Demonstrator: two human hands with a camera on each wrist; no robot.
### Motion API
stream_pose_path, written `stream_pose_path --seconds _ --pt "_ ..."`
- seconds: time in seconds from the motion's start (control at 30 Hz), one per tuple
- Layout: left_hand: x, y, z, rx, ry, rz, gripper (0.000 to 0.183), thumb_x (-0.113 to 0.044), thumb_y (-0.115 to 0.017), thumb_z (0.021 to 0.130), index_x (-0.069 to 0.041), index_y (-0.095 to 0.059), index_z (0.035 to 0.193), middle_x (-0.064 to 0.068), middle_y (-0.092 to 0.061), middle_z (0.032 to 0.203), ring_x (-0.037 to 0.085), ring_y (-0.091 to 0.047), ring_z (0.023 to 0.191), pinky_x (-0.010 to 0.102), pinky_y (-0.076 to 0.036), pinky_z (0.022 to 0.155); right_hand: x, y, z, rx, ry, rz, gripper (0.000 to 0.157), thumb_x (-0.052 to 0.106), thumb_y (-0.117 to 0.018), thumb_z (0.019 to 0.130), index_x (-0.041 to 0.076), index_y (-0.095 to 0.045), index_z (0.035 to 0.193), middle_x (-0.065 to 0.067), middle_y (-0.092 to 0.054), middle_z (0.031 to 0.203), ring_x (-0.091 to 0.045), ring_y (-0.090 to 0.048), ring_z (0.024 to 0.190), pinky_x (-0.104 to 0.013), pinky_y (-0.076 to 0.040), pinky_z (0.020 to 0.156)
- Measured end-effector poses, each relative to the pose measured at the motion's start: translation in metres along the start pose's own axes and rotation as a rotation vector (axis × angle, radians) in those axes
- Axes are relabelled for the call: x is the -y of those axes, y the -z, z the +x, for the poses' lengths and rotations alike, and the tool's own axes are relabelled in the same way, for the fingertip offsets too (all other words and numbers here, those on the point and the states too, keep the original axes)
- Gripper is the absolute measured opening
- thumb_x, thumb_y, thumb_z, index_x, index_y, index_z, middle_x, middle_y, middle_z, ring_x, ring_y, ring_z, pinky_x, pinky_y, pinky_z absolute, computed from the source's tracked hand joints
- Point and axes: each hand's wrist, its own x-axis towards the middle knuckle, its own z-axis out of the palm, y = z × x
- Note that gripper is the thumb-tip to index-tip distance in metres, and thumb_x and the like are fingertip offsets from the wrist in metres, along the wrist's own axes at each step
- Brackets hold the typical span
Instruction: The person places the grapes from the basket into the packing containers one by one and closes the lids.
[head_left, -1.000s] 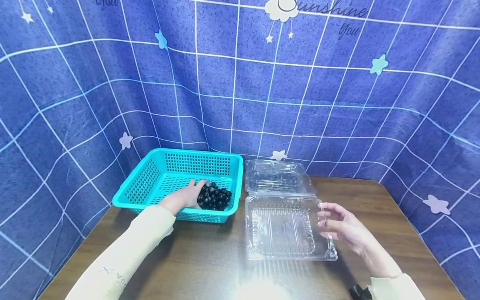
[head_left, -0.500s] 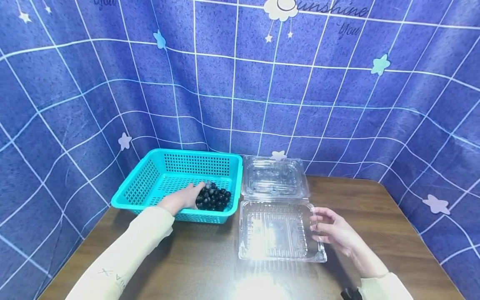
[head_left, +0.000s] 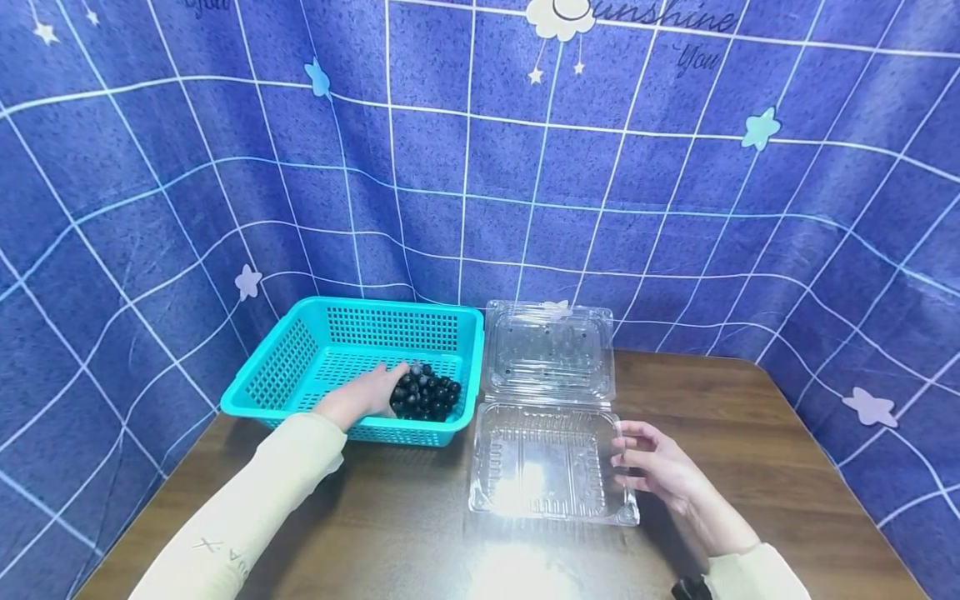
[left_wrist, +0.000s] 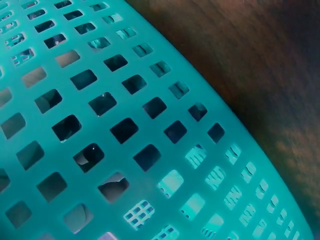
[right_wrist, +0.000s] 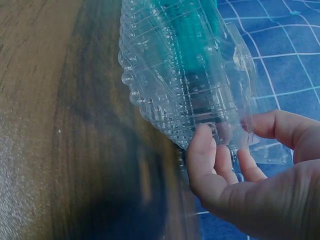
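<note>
In the head view my left hand (head_left: pixel 367 395) reaches into a turquoise plastic basket (head_left: pixel 300 358). Its thumb and fingers lie around the left side of a pile of dark grapes (head_left: pixel 429 395), which hides some of the fingertips. Only the basket's perforated wall (left_wrist: pixel 90 120), with dark shapes behind its holes, shows in the left wrist view. My right hand (head_left: pixel 660 465) holds the right side of a clear plastic clamshell container (head_left: pixel 551 467), whose hinged lid (head_left: pixel 551 354) is folded back. In the right wrist view, thumb and fingers (right_wrist: pixel 202 155) grip its edge.
The basket and the container stand side by side on a brown wooden table (head_left: pixel 720 417). Behind and around the table hangs a blue curtain (head_left: pixel 510 150) with a grid and stars. Bright glare lies on the tabletop near the front.
My right hand has moved the clear container left, closer to the basket. Its lid now stands a little higher in view. My left hand has stayed at the grapes.
</note>
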Motion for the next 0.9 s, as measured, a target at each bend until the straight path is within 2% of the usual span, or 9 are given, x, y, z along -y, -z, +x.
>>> stream_pose_path --seconds 0.13,0.43,0.63,0.9 --pt "0.000 0.001 0.000 -0.006 -0.010 0.033 0.088 -0.021 -0.078 0.076 -0.011 -0.025 0.146 0.036 -0.025 0.144 0.056 -0.039 0.121 0.062 -0.041 0.093 -0.004 0.000 0.002 -0.015 -0.017 0.001 0.040 -0.003 -0.054 0.084 0.010 -0.044 0.121 -0.002 -0.053 0.105 -0.016 -0.058 0.089 -0.039 -0.053 0.079" --pt "0.005 0.002 0.004 -0.012 -0.024 0.093 0.089 -0.025 -0.077 0.077 -0.012 -0.025 0.147 0.033 -0.030 0.143 0.051 -0.045 0.118 0.059 -0.043 0.092 -0.009 0.000 0.006 -0.008 -0.036 0.049 0.037 -0.003 -0.054 0.086 0.012 -0.046 0.119 0.000 -0.057 0.100 -0.014 -0.060 0.085 -0.038 -0.054 0.078" --pt "0.006 0.008 -0.001 -0.028 -0.028 0.087 0.087 -0.022 -0.076 0.077 -0.011 -0.025 0.147 0.033 -0.026 0.146 0.052 -0.038 0.125 0.062 -0.038 0.096 -0.010 -0.001 0.007 -0.012 -0.055 0.058 0.039 0.000 -0.053 0.089 0.005 -0.041 0.125 0.003 -0.058 0.099 -0.013 -0.060 0.086 -0.036 -0.054 0.078" --pt "0.010 0.017 -0.008 -0.077 -0.054 0.117 0.087 -0.023 -0.076 0.077 -0.011 -0.026 0.147 0.032 -0.028 0.145 0.052 -0.040 0.123 0.063 -0.040 0.094 -0.009 -0.001 0.008 -0.043 -0.077 0.044 0.040 0.008 -0.049 0.094 -0.003 -0.037 0.131 0.002 -0.057 0.099 -0.013 -0.060 0.085 -0.034 -0.054 0.076"
